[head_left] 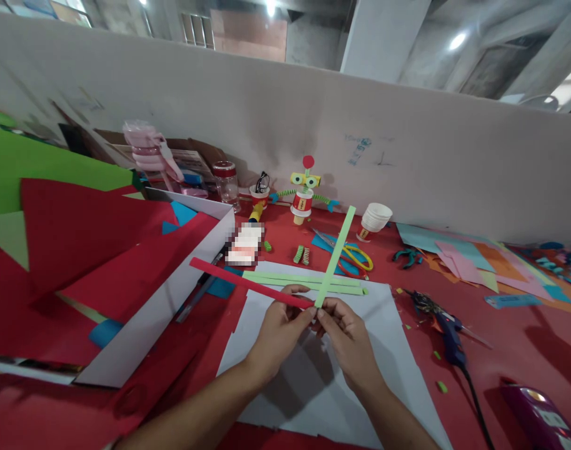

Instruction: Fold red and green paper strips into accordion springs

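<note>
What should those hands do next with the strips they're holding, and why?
Maybe fold the red strip across the held green strip: their near ends meet between the left hand and right hand, while the far ends stick out free.

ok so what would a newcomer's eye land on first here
Probably the red strip and light green strip, meeting between the left hand and right hand above the white sheet. Next, likely the goggle-eyed cup figure, standing before the pale wall. The big red sheets at far left also stand out.
</note>
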`<state>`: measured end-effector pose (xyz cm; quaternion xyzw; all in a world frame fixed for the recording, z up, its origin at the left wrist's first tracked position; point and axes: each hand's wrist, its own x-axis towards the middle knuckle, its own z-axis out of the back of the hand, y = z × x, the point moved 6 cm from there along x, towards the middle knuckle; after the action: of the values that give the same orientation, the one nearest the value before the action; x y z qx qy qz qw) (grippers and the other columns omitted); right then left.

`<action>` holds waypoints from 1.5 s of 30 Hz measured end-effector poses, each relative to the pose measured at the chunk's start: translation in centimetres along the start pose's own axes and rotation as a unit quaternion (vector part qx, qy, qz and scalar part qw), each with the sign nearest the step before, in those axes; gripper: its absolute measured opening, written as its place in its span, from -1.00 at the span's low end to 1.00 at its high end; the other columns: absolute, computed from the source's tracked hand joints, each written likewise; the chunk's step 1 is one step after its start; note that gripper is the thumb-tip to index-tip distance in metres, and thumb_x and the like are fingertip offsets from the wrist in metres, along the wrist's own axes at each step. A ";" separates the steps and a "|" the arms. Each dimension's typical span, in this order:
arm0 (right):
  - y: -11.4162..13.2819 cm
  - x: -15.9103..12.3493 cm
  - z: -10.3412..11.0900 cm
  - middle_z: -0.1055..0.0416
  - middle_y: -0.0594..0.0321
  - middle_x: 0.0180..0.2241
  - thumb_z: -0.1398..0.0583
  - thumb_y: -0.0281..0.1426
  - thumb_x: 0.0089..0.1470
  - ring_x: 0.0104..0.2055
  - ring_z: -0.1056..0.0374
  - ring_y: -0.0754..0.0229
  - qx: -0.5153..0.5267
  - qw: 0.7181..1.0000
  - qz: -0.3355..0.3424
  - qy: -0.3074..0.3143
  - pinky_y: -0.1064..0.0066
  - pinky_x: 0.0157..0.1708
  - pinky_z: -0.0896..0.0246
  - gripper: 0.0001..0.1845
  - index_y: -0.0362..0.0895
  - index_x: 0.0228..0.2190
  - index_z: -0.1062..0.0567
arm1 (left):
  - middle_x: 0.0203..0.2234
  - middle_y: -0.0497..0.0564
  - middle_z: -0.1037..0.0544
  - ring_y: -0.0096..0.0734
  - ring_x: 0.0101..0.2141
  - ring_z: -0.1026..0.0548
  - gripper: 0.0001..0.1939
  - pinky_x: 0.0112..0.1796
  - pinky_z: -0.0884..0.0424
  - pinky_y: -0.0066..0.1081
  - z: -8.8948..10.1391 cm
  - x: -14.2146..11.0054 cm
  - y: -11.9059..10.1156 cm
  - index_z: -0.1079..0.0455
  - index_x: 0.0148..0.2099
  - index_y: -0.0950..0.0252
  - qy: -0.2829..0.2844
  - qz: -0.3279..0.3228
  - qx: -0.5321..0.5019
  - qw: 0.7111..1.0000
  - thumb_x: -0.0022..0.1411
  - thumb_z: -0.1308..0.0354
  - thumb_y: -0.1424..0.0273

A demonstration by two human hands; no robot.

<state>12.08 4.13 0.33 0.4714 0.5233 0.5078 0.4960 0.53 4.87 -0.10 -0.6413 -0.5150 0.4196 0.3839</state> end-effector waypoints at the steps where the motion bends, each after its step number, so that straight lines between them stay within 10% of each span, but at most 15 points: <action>1: 0.0 0.0 0.0 -0.38 0.31 -0.52 -0.17 -0.27 0.07 -0.47 -0.26 0.26 0.003 1.000 0.000 0.000 0.45 -0.44 -0.17 -0.83 -0.13 -0.38 -0.45 | -0.56 -0.12 -0.42 -0.47 -0.51 -0.39 -0.69 -0.44 -0.32 -0.45 -0.1 0.1 0.0 -0.28 -0.16 0.29 0.009 0.000 0.005 1.000 0.04 -0.21 0.33; 14: 0.1 -0.2 -0.3 -0.30 0.35 -0.54 -0.21 -0.34 0.04 -0.50 -0.20 0.31 0.100 0.994 -0.010 0.041 0.46 -0.46 -0.13 -0.88 -0.13 -0.39 -0.49 | -0.52 -0.03 -0.44 -0.39 -0.45 -0.42 -0.83 -0.50 -0.27 -0.48 -0.4 -1.2 -2.3 -0.35 -0.40 0.26 0.047 -0.167 0.271 0.947 0.21 -0.03 0.35; 24: -0.6 0.0 -0.1 -0.38 0.28 -0.51 -0.19 -0.31 0.03 -0.48 -0.23 0.26 0.063 0.997 -0.046 0.007 0.46 -0.49 -0.13 -0.86 -0.14 -0.39 -0.47 | -0.62 -0.10 -0.33 -0.46 -0.53 -0.31 -0.81 -0.47 -0.22 -0.46 0.1 0.5 0.4 -0.31 -0.49 0.28 0.050 -0.019 0.112 0.992 0.12 -0.08 0.32; 45: -0.7 0.1 0.3 -0.33 0.32 -0.54 -0.23 -0.30 -0.02 -0.51 -0.22 0.30 0.064 0.996 -0.051 -0.019 0.50 -0.53 -0.13 -0.82 -0.14 -0.36 -0.51 | -0.62 -0.06 -0.44 -0.39 -0.51 -0.38 -0.75 -0.42 -0.28 -0.42 0.4 0.1 0.7 -0.42 -0.52 0.29 -0.001 -0.007 0.103 0.995 0.08 -0.15 0.25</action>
<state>12.43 4.25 -0.42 0.4846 0.5683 0.4381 0.5002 0.42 4.92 -0.89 -0.5945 -0.4739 0.4681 0.4504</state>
